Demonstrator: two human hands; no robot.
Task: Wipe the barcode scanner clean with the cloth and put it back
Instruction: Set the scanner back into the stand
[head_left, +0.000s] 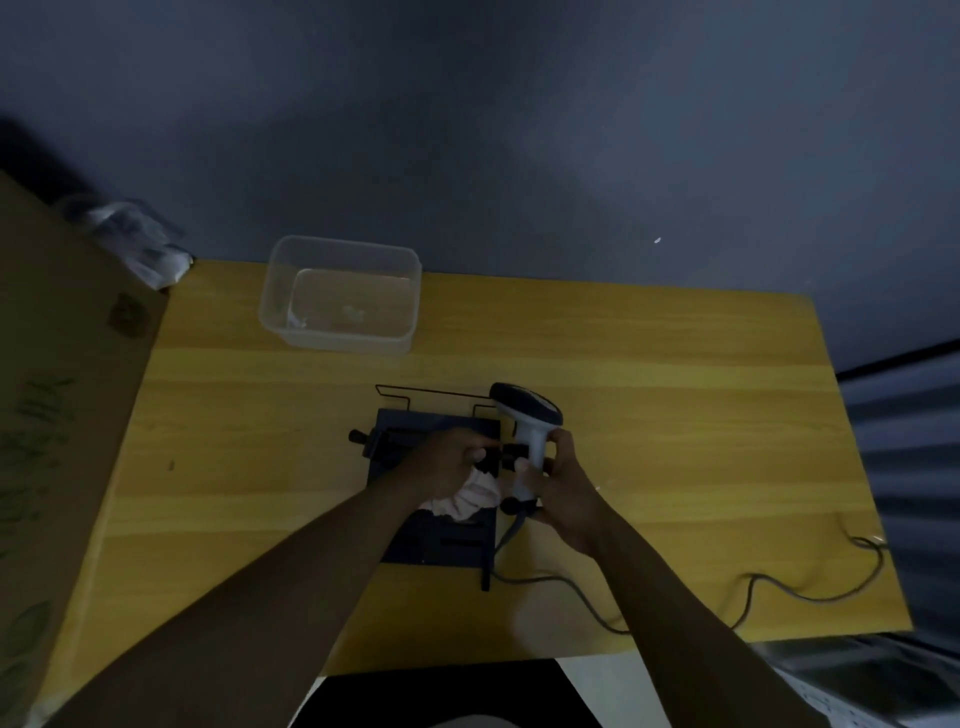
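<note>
A white barcode scanner (530, 418) with a dark head stands upright above the middle of the wooden table (675, 415). My right hand (563, 486) grips its handle from the right. My left hand (452, 462) is closed around a pale pink cloth (475, 499), which hangs out below the fist, just left of the handle. Both hands hover over a dark blue label printer (441, 540). The scanner's grey cable (571, 587) runs from the handle's base across the table to the right.
A clear plastic tub (340, 296) sits at the back left of the table. A large cardboard box (57, 389) stands along the left edge. A thin wire frame (415, 392) rises behind the printer. The table's right edge borders a dark ribbed surface.
</note>
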